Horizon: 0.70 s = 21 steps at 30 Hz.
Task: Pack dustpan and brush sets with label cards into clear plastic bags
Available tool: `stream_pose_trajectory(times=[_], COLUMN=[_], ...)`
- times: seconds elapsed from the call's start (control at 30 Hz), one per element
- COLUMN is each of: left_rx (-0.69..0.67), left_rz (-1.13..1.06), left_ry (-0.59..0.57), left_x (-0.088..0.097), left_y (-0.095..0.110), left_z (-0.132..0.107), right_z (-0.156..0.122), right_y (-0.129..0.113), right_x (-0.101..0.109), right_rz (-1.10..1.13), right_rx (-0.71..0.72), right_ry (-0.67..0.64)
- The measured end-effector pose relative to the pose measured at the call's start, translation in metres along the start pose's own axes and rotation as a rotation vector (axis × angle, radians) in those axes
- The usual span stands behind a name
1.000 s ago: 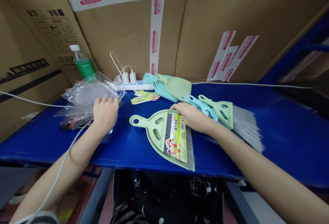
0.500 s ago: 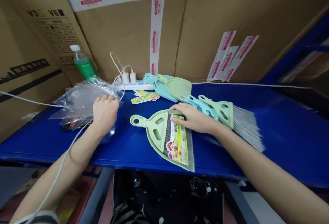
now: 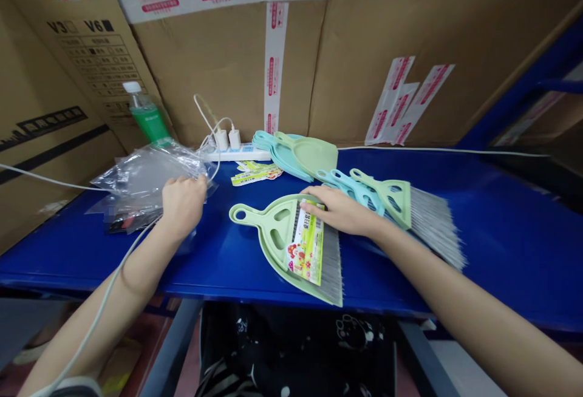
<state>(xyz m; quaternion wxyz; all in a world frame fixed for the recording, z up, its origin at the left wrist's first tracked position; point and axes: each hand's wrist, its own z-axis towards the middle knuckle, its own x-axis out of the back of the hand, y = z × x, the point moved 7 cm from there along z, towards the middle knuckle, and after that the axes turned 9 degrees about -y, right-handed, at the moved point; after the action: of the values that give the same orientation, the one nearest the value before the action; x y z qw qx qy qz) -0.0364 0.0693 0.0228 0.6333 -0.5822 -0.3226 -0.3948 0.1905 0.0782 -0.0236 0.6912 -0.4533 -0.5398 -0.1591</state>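
Note:
My right hand (image 3: 341, 209) is at the top end of a printed label card (image 3: 307, 251), its thumb on the card and the other fingers along the dustpan's far edge. The card lies over the grey bristles of a green hand brush (image 3: 280, 236), which is nested in a green dustpan (image 3: 268, 257). The handles point left. My left hand (image 3: 183, 206) is closed at the right edge of a pile of clear plastic bags (image 3: 141, 172). Its fingertips are hidden, and clear film shows beneath it.
Blue and green dustpans (image 3: 314, 157) lie stacked at the back, near more label cards (image 3: 255, 173). Several brushes (image 3: 387, 200) lie to the right. A power strip (image 3: 248, 153) with chargers and a bottle of green liquid (image 3: 150, 121) stand before cardboard boxes (image 3: 218, 57). A white cable (image 3: 113, 281) crosses my left forearm.
The label card has shifted left and tilted on the bristles, its lower end swinging left. My left hand has moved slightly down and left at the bags' edge.

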Motion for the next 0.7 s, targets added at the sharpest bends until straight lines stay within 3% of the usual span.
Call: stream_pose_trajectory(times=[0.37,0.5,0.6,0.7], left_rx=[-0.044,-0.06,-0.194,-0.431], left_rz=[-0.076,-0.154,-0.187,-0.206], left_ry=[0.135,0.28,0.363,0.318], left_x=[0.006,0.014,0.02,0.017], left_y=[0.001,0.003,0.014,0.033], left_z=[-0.003,-0.007,-0.01,-0.014], right_z=[0.002,0.0,-0.003,-0.009], right_y=[0.0,-0.002,-0.002,-0.001], right_x=[0.0,0.001,0.006,0.015], right_rz=[-0.016,-0.016,-0.009,0.018], right_rx=[-0.006,-0.013,-0.041,-0.076], right_ry=[0.014,0.01,0.022,0.053])
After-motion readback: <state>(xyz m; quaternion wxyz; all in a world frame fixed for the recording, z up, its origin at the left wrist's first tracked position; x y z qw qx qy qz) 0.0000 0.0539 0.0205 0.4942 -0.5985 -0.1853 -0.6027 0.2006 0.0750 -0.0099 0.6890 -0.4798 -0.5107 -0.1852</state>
